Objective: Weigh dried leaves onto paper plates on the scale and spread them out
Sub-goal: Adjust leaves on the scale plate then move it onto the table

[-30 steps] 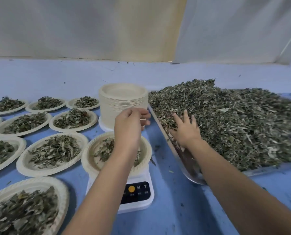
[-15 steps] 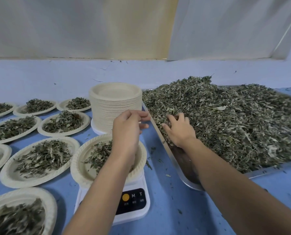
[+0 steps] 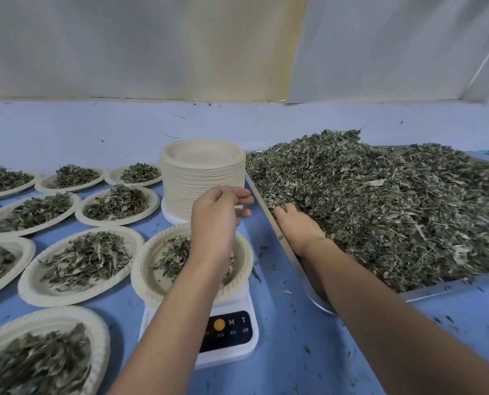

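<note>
A white digital scale (image 3: 232, 340) stands at the front centre with a paper plate (image 3: 149, 269) on it, holding a small heap of dried leaves (image 3: 172, 255). My left hand (image 3: 214, 215) hovers above that plate, fingers loosely curled and apart, with nothing visible in them. To the right, a metal tray (image 3: 437, 289) carries a big pile of dried leaves (image 3: 380, 206). My right hand (image 3: 297, 226) is dug into the pile's near-left edge, its fingertips buried among the leaves.
A tall stack of empty paper plates (image 3: 203, 172) stands behind the scale. Several filled plates (image 3: 80, 263) cover the blue table (image 3: 289, 352) to the left. Leaf crumbs lie scattered on the table. A blue wall rises behind.
My right hand has pushed deeper into the leaf pile, its fingers now buried. My left hand stays above the plate on the scale. The view has shifted slightly.
</note>
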Demonstrator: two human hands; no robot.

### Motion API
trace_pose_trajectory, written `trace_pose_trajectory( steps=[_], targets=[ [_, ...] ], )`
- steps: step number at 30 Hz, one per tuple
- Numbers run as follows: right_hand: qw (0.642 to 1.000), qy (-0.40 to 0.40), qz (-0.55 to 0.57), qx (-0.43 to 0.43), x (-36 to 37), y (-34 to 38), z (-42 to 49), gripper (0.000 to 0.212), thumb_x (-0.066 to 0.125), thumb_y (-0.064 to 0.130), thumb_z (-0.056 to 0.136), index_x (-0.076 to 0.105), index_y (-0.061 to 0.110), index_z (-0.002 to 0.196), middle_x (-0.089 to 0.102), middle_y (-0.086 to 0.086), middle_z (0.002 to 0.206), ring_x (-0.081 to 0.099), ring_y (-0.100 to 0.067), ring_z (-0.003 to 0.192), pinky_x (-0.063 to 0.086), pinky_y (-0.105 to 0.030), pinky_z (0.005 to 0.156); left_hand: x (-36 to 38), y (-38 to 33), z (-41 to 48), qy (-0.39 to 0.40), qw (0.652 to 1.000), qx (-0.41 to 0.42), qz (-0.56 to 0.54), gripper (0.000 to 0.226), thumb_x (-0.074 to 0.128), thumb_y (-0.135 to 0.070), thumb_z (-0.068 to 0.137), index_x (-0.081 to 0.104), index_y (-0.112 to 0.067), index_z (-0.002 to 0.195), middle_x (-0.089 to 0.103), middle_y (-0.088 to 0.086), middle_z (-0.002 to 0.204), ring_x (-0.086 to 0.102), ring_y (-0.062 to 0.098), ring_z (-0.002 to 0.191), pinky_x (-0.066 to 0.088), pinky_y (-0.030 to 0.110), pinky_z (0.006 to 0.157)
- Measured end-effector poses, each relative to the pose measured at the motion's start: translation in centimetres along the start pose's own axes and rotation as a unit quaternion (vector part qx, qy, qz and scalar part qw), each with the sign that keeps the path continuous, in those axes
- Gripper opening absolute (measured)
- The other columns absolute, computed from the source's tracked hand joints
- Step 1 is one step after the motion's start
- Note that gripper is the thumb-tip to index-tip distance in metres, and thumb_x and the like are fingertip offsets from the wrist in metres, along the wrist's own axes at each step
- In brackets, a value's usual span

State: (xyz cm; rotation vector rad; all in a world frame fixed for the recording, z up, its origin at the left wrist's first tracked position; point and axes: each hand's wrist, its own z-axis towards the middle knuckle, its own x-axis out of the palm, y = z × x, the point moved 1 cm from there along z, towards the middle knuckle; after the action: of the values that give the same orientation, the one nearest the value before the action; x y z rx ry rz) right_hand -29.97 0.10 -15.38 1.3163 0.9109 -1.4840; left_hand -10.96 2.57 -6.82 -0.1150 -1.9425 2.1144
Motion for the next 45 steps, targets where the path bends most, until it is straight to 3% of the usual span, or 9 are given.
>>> trace_pose_trajectory(
  steps=[5, 9, 14, 17, 24, 31, 36, 42, 45],
  targets=[
    [0.960, -0.120, 0.233, 0.096, -2.0, -0.4, -0.3, 0.022, 0.033, 0.020, 0.102, 0.048, 0.005, 0.109, 0.051, -0.011, 0.105, 0.055, -0.027, 0.086, 0.047, -0.039, 0.076, -1.5, -0.4, -0.3, -0.014, 1.000, 0.006, 0.004, 0.029, 0.041, -0.003, 0.090, 0.064, -0.014, 0.077, 0.071, 0.001, 0.082, 0.057, 0.008, 0.058, 0.042, 0.021, 0.061],
    [0.855, -0.212, 0.446, 0.157, -5.3, 0.6, -0.9, 0.019, 0.037, 0.027, 0.103, 0.050, 0.013, 0.102, 0.054, 0.002, 0.078, 0.046, -0.008, 0.057, 0.035, -0.009, 0.045, -3.4, -0.7, -0.6, -0.033, 0.999, 0.009, 0.007, 0.028, 0.042, -0.004, 0.090, 0.066, -0.014, 0.080, 0.071, -0.001, 0.082, 0.058, 0.009, 0.059, 0.043, 0.022, 0.062],
    [0.757, -0.159, 0.627, 0.095, -8.7, 6.3, -2.7, 0.020, 0.038, 0.027, 0.103, 0.052, 0.013, 0.107, 0.057, 0.003, 0.079, 0.055, -0.007, 0.059, 0.049, -0.021, 0.055, -6.1, -1.1, -1.1, -0.063, 0.998, 0.015, 0.002, 0.027, 0.041, -0.003, 0.091, 0.066, -0.012, 0.086, 0.072, 0.000, 0.085, 0.060, 0.010, 0.064, 0.043, 0.023, 0.064],
    [0.776, -0.146, 0.613, 0.030, -9.9, 10.1, -3.7, 0.021, 0.038, 0.030, 0.102, 0.055, 0.017, 0.100, 0.054, 0.008, 0.081, 0.058, -0.015, 0.067, 0.046, -0.018, 0.057, -7.5, -1.2, -1.3, -0.084, 0.996, 0.016, -0.007, 0.029, 0.040, -0.003, 0.092, 0.065, -0.013, 0.083, 0.071, -0.002, 0.083, 0.060, 0.008, 0.061, 0.043, 0.023, 0.062],
    [0.824, -0.178, 0.533, -0.077, -9.8, 14.5, -5.0, 0.019, 0.046, 0.032, 0.099, 0.055, 0.020, 0.088, 0.055, 0.007, 0.076, 0.045, 0.006, 0.058, 0.033, -0.011, 0.055, -9.4, -1.6, -1.0, -0.109, 0.993, 0.031, -0.020, 0.028, 0.040, -0.005, 0.095, 0.066, -0.012, 0.085, 0.070, 0.000, 0.084, 0.060, 0.009, 0.061, 0.043, 0.012, 0.048],
    [0.867, -0.108, 0.476, -0.103, -7.8, 15.0, -5.6, 0.018, 0.046, 0.027, 0.099, 0.051, 0.022, 0.082, 0.048, 0.013, 0.060, 0.042, 0.005, 0.052, 0.029, -0.016, 0.052, -9.8, -1.7, -0.7, -0.119, 0.992, 0.032, -0.030, 0.028, 0.042, -0.005, 0.092, 0.066, -0.013, 0.083, 0.070, 0.001, 0.084, 0.060, 0.012, 0.064, 0.048, 0.023, 0.066],
    [0.866, -0.054, 0.492, -0.069, -7.8, 14.9, -5.7, 0.015, 0.042, 0.023, 0.093, 0.052, 0.025, 0.082, 0.050, 0.013, 0.070, 0.043, -0.003, 0.059, 0.030, -0.027, 0.056, -9.6, -1.4, -0.7, -0.109, 0.993, 0.039, -0.007, 0.028, 0.041, -0.004, 0.093, 0.065, -0.014, 0.082, 0.070, 0.000, 0.085, 0.060, 0.008, 0.059, 0.044, 0.019, 0.056],
    [0.860, -0.045, 0.505, -0.061, -8.5, 14.6, -5.9, 0.022, 0.039, 0.025, 0.093, 0.060, 0.026, 0.088, 0.051, 0.017, 0.075, 0.046, 0.010, 0.060, 0.034, -0.018, 0.058, -9.5, -1.4, -0.5, -0.108, 0.993, 0.044, 0.005, 0.030, 0.040, -0.005, 0.092, 0.066, -0.017, 0.082, 0.070, -0.003, 0.085, 0.059, 0.005, 0.056, 0.045, 0.020, 0.060],
    [0.855, -0.040, 0.514, -0.058, -8.8, 14.5, -6.1, 0.021, 0.041, 0.019, 0.092, 0.061, 0.025, 0.090, 0.054, 0.011, 0.074, 0.044, 0.007, 0.045, 0.029, -0.010, 0.041, -9.4, -1.3, -0.5, -0.104, 0.994, 0.042, -0.003, 0.030, 0.040, -0.005, 0.092, 0.065, -0.016, 0.080, 0.070, -0.001, 0.086, 0.059, 0.007, 0.056, 0.042, 0.022, 0.058]
  ],
)
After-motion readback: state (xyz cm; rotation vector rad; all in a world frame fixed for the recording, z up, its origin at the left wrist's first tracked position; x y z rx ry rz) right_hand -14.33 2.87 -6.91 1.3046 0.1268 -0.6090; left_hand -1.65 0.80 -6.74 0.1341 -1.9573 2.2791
